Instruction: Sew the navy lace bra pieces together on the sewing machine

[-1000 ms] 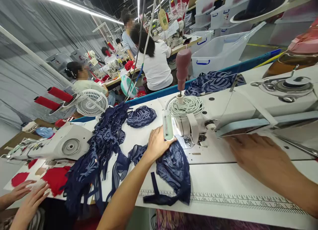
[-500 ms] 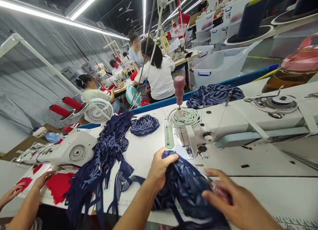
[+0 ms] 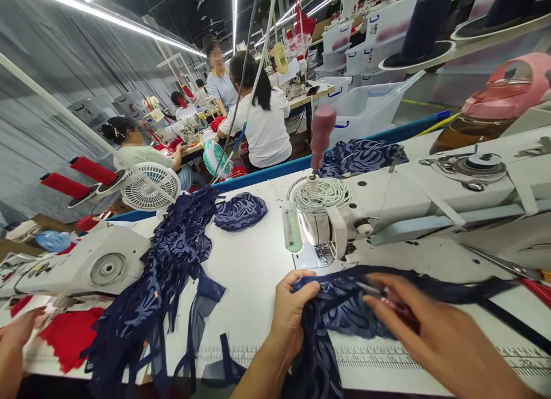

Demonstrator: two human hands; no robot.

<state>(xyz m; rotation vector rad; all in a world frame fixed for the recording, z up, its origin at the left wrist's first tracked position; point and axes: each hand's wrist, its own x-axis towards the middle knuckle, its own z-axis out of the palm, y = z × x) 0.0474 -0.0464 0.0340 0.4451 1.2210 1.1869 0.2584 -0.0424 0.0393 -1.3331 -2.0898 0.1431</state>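
Note:
Navy patterned lace fabric (image 3: 357, 316) lies in front of the sewing machine, with dark strips trailing right. My left hand (image 3: 293, 313) is closed on its upper left edge, thumb pressed over the fingers; part of the cloth hangs below this hand. At the right, my right hand (image 3: 439, 330) is closed around thread snips (image 3: 402, 310) with a pinkish handle, partly hidden by the fingers. Their metal tip points left and is over the fabric. Just beyond my left hand is the machine's needle area (image 3: 325, 252).
A heap of navy lace and straps (image 3: 167, 272) lies left, beside a folded lace piece (image 3: 241, 211). A pink-handled tool (image 3: 322, 132) stands upright in a coil of cord (image 3: 322, 195). Scissors (image 3: 503, 264) lie right. Another person's hand (image 3: 21, 330) is near red fabric (image 3: 71, 336).
The fabric has been turned and spread rightward, its dark strips now stretching across the table. My right hand with the snips has moved up slightly and right. The view has shifted a little.

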